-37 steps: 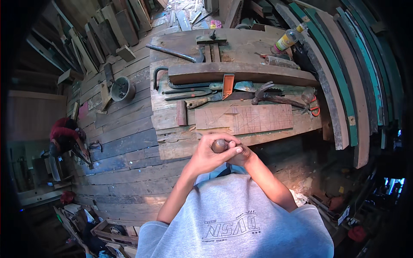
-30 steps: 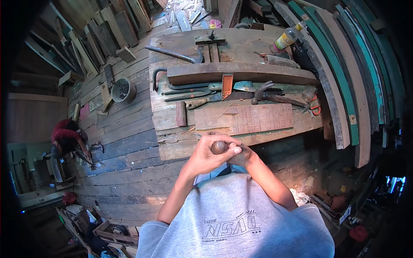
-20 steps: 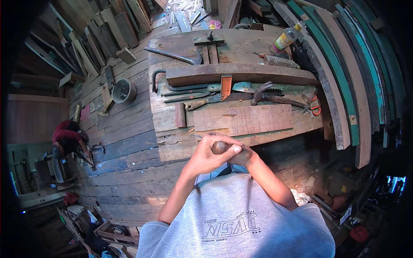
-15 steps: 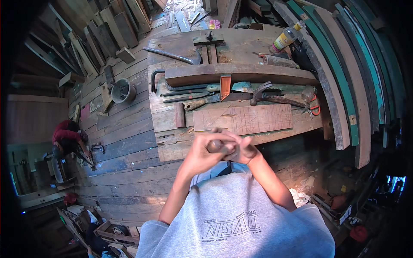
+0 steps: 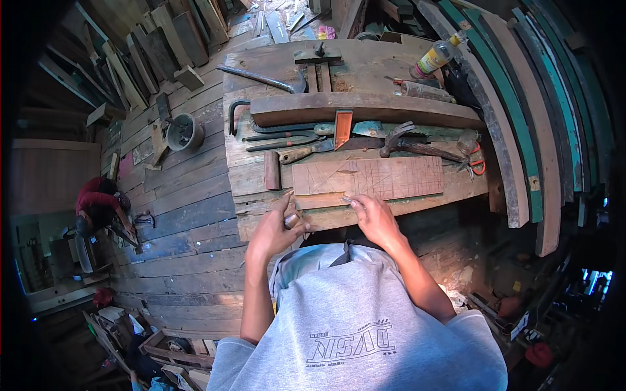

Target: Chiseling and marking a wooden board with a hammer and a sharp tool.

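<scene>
My left hand (image 5: 277, 231) is closed round a short round-ended tool (image 5: 291, 221) at the bench's front edge, left of a pale reddish board (image 5: 398, 176) marked with scored lines and a chipped strip along its front. My right hand (image 5: 373, 218) rests at the board's front edge, thumb and fingers pinched on something small I cannot make out. Behind the board lie a wooden cylinder (image 5: 271, 169), a wood-handled blade (image 5: 296, 154), an orange-handled square (image 5: 342, 128), a claw hammer (image 5: 427, 148) and red-handled pliers (image 5: 478, 159).
A long beam (image 5: 287, 111) crosses the bench (image 5: 381, 62); a steel bar (image 5: 257, 76) and a bottle (image 5: 430, 60) lie beyond. Long planks (image 5: 548, 130) stand at right. On the floor at left are a bucket (image 5: 184, 133) and a crouching person (image 5: 101, 205) in red.
My hands have parted and moved forward: the left leftward with the round-ended tool, the right to the board's front edge. The fingers that were clasped together round the tool are now separated.
</scene>
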`<state>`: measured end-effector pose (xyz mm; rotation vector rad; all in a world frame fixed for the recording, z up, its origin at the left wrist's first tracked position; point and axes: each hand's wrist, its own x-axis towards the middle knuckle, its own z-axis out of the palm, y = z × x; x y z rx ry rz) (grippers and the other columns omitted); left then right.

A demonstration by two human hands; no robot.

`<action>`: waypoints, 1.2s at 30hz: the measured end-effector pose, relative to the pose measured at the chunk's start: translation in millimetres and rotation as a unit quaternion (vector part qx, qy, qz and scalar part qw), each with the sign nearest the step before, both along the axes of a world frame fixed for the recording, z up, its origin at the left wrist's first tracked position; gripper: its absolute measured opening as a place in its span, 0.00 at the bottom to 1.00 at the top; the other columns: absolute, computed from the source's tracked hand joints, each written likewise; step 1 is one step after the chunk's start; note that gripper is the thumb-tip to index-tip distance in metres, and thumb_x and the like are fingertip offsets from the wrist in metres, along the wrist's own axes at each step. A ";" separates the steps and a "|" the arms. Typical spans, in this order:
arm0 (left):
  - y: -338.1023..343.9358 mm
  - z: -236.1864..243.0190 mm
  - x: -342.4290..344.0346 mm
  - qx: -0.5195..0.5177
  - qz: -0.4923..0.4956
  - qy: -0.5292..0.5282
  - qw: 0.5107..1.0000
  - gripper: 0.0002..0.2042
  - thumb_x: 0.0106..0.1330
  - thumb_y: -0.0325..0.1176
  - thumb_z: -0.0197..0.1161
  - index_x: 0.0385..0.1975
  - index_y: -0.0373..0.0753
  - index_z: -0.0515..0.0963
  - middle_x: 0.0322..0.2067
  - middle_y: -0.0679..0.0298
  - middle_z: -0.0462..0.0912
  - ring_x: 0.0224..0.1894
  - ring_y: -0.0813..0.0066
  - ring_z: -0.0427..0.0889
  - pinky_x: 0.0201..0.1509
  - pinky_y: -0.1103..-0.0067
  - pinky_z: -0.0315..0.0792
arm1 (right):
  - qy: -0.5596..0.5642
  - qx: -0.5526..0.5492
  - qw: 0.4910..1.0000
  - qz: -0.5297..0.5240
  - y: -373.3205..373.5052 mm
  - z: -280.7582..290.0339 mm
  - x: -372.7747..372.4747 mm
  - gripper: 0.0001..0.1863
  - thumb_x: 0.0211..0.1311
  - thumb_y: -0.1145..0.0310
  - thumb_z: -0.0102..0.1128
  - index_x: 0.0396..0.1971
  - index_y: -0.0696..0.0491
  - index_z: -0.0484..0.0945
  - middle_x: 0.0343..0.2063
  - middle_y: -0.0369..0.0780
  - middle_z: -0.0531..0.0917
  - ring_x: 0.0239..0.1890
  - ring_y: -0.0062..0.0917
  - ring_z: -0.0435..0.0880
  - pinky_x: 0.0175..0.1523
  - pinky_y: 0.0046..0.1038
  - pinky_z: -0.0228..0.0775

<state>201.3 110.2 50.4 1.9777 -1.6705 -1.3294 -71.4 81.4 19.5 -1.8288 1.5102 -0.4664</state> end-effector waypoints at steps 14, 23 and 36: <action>5.8 -11.4 -15.4 -0.007 0.006 0.036 0.999 0.42 0.59 0.38 0.76 0.68 0.19 0.64 0.51 0.35 0.83 0.57 0.41 0.83 0.59 0.63 0.77 | 0.077 -0.027 0.997 -0.015 7.4 -21.2 20.9 0.12 0.74 0.70 0.55 0.49 0.59 0.82 0.28 0.59 0.83 0.34 0.58 0.84 0.39 0.54 0.75; 6.0 -16.3 -34.6 -0.007 0.051 -0.043 0.998 0.46 0.60 0.41 0.74 0.77 0.38 0.57 0.43 0.42 0.88 0.48 0.40 0.86 0.51 0.56 0.79 | 0.100 -0.011 0.995 -0.008 17.0 -16.4 14.4 0.12 0.74 0.71 0.51 0.47 0.62 0.79 0.32 0.59 0.84 0.36 0.56 0.86 0.40 0.52 0.77; 6.7 -29.0 -22.1 -0.075 -0.097 -0.128 0.984 0.39 0.65 0.42 0.71 0.76 0.49 0.63 0.43 0.56 0.90 0.41 0.44 0.88 0.43 0.55 0.81 | -0.011 -0.105 0.994 0.003 19.1 -58.8 -13.6 0.15 0.71 0.74 0.58 0.55 0.56 0.82 0.33 0.54 0.86 0.36 0.51 0.87 0.38 0.45 0.78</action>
